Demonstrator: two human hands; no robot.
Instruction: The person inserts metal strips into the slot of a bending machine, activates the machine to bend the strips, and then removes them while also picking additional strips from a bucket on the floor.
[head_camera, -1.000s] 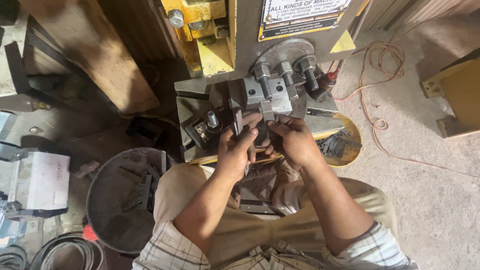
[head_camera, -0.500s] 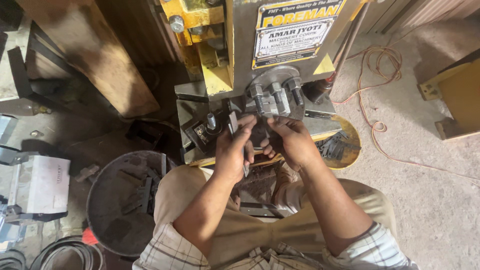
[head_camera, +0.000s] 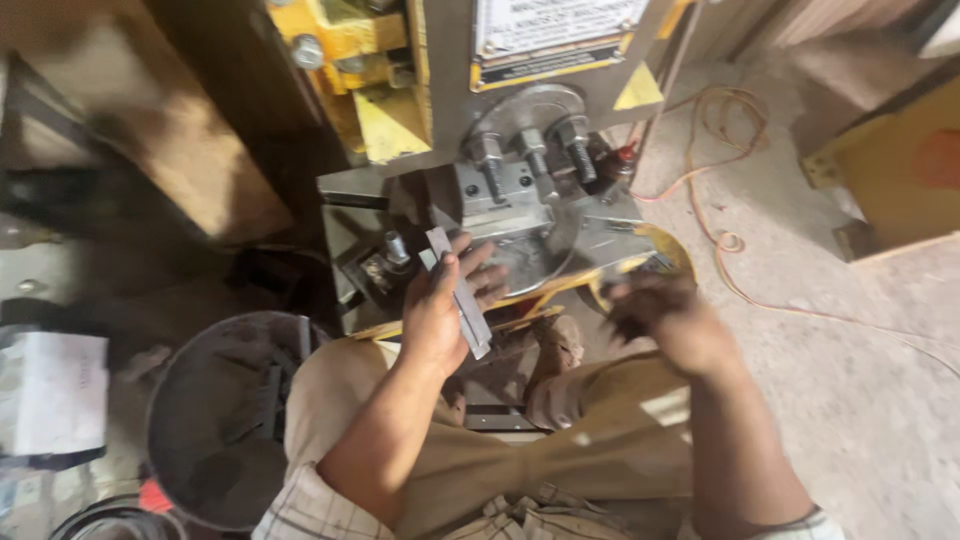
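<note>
The big press machine (head_camera: 520, 120), grey and yellow, stands in front of the seated person, so its tool block with three bolts (head_camera: 525, 165) is within easy reach above the knees. A dark round tub (head_camera: 215, 420) stands on the floor by the left leg, close enough for dropping parts into it. The left hand (head_camera: 440, 310) has its grip closed around a flat metal strip (head_camera: 460, 290), held slanted with its upper end just beside the tool block. The right hand (head_camera: 665, 315) is blurred beside the yellow rim; I cannot tell its grip.
</note>
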